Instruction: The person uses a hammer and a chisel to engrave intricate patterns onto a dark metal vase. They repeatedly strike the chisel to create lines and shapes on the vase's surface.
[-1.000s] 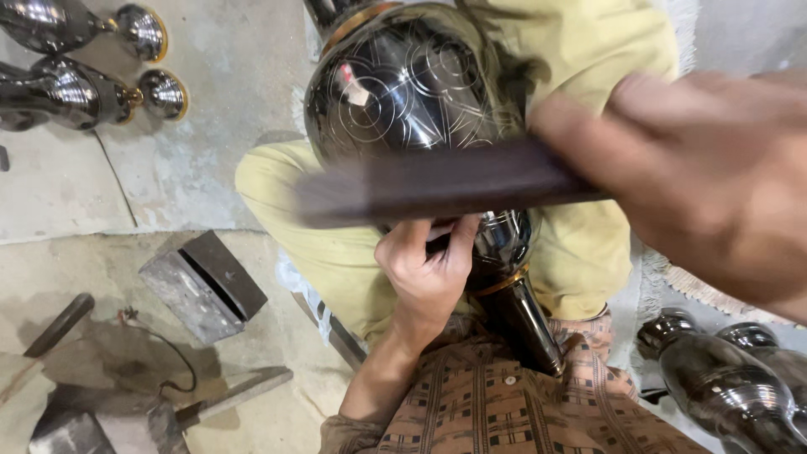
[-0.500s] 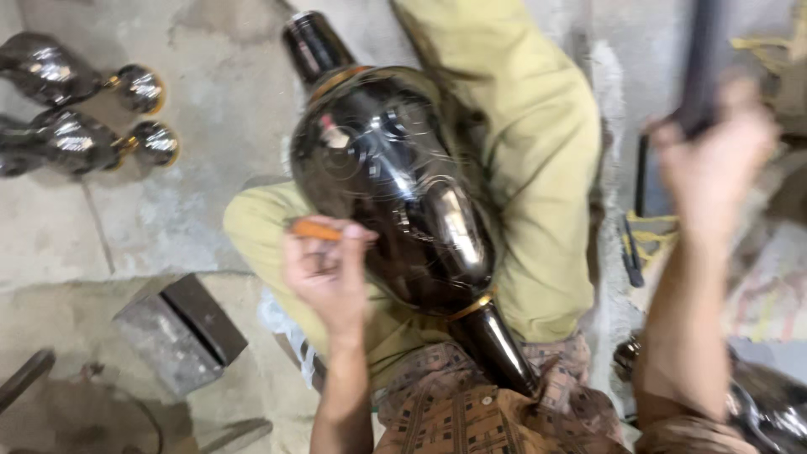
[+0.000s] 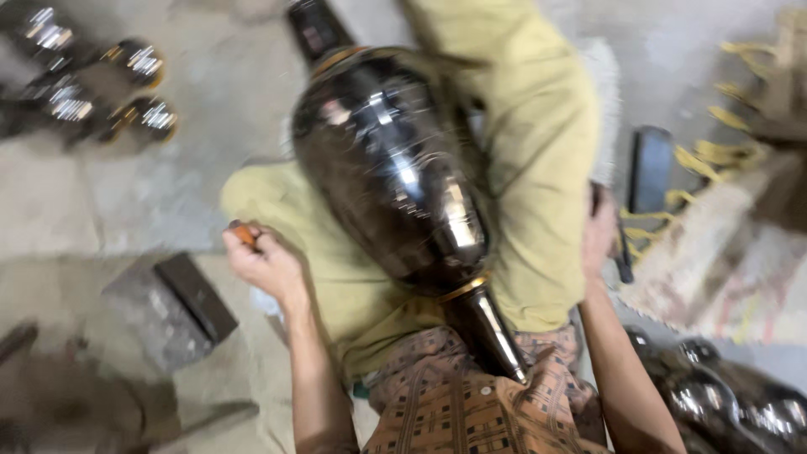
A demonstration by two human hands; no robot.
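Right hand (image 3: pixel 598 231) has lowered beside the vase (image 3: pixel 395 176), grip unclear; left hand (image 3: pixel 265 265), drawn aside, grips orange-handled tool (image 3: pixel 244 233).

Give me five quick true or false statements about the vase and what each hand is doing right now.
1. The big dark vase lies across the person's lap. True.
2. The left hand grips a small orange-tipped tool. True.
3. The right hand rests on the vase's neck. False: it is down beside the right leg, at a dark tool.
4. The vase is plain white. False: it is glossy black with a gold band.
5. A metal block sits on the floor at the left. True.
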